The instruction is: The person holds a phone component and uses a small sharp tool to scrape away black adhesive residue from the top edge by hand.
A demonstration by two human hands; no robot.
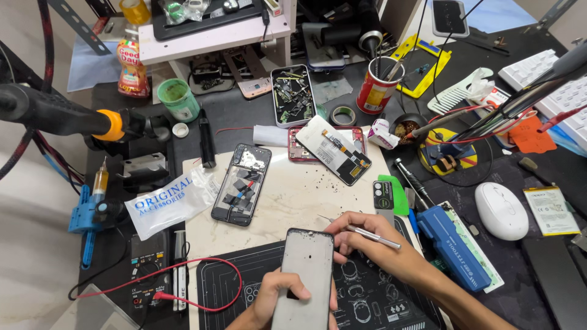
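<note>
Your left hand (278, 294): clamped round the grey phone panel (304, 275), nearest you, over the dark work mat (232, 287). Your right hand (367, 241): pinching metal tweezers (367, 233) beside the panel's top edge. Farther off: opened phone (241, 183), parts tray (292, 95), red tool cup (376, 85).

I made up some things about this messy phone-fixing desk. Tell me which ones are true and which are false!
1. The left hand holds a phone panel. True.
2. The right hand holds a pair of scissors. False: it holds thin metal tweezers.
3. An opened phone lies on the pale mat with its insides showing. True.
4. The white mouse sits to the left of the hands. False: it is on the right side of the desk.
5. The red can is empty. False: tools stand in it.
</note>
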